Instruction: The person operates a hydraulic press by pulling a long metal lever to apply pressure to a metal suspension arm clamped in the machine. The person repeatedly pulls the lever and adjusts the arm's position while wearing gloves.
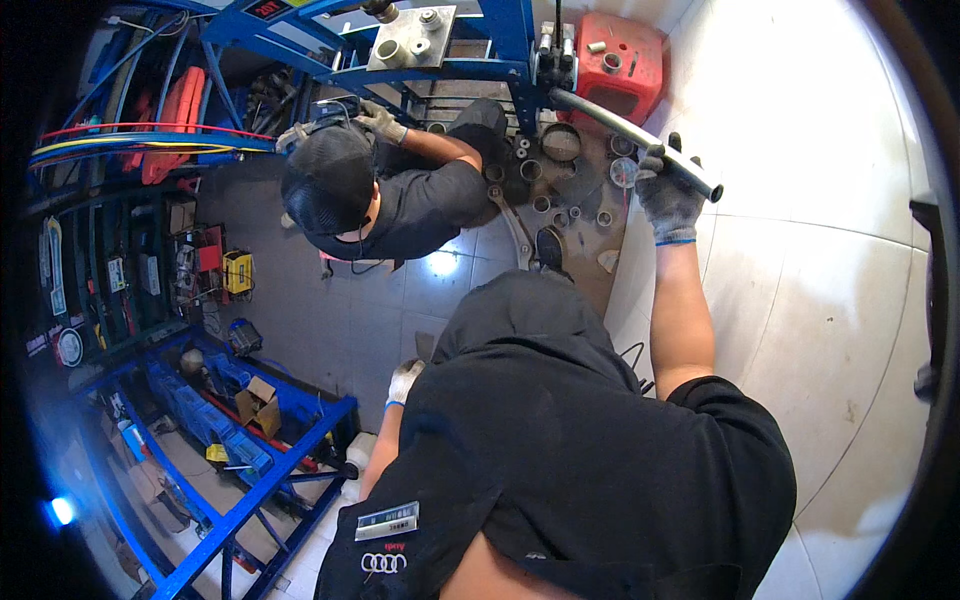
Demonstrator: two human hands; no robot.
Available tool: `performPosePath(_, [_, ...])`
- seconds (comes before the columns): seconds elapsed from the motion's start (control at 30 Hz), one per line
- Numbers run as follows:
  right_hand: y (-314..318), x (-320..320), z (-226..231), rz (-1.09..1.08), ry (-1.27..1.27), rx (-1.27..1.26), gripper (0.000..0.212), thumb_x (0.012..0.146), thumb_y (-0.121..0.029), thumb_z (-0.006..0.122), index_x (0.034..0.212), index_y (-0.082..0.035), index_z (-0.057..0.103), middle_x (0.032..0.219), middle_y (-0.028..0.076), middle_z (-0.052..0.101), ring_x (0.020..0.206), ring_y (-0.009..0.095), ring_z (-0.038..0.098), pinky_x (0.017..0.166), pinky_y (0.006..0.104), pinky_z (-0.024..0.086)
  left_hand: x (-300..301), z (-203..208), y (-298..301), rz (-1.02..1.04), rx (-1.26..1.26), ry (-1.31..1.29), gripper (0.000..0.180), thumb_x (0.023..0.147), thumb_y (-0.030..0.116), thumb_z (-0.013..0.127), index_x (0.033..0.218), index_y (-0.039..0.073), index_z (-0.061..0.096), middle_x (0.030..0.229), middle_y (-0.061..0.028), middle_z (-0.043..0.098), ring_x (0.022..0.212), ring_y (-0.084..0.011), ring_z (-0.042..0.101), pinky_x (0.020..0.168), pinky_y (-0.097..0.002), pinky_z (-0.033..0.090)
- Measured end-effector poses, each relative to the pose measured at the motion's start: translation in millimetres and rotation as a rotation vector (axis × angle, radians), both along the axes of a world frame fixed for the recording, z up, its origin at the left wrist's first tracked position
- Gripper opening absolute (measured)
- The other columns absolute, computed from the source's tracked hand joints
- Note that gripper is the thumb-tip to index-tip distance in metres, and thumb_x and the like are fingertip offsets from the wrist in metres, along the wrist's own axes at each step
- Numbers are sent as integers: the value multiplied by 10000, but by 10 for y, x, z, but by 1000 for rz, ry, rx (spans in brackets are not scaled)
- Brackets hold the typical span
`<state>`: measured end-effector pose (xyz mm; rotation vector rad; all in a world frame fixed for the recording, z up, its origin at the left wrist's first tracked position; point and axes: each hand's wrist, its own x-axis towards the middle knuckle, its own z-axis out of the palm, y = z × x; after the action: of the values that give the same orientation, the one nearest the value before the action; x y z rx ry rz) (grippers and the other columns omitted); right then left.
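Observation:
A long grey metal pipe [620, 125] slants down to the right from the pump of a blue press frame [510, 60]. My right hand [672, 192], in a dark-fingered grey work glove, is closed round the pipe near its hollow free end. My left hand [404, 382], in a pale glove with a blue cuff, hangs low beside my body, and its fingers are mostly hidden. Across from me, a person in a black cap [328, 178] crouches by the press. That person's gloved hands [380, 122] are at a dark part low on the frame, which I cannot make out.
A metal plate [410, 38] with round sleeves stands on the press. Behind the pump sits a red box-shaped machine [625, 65]. Several metal rings [531, 170] and a large wrench [512, 225] lie on the floor. A blue rack [270, 480] with parts fills the lower left; a tiled wall [790, 260] rises right.

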<state>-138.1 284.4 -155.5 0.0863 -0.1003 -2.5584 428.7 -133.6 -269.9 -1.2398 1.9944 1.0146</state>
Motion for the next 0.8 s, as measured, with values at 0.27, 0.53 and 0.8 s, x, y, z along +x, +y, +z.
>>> performPosePath(0.27, [118,494,-370,262,-84,34,653,886,-232,564,1437,82,408,1333,283,552,1043,369,634,838,449,583,-504,566,64,30,-5,-134,467,947,367,613,1242,7,654,1232,-188,683,1179,-307,634,1003,-379,471])
performPosePath(0.53, [-106,365,-385,632,-182,1083,304,931,-306,612,946,-2,623,742,94,655,591,203,618,515,322,519,-562,239,1,-53,-11,39,491,940,378,608,1262,9,640,1252,-191,672,1199,-309,622,1024,-379,460])
performPosePath(0.8, [-45,-39,-797,897,475,1919,220,839,-237,683,927,-51,606,648,71,581,479,210,556,431,393,473,-823,625,165,32,22,61,502,929,403,601,1239,14,663,1255,-195,669,1200,-321,618,1032,-383,456])
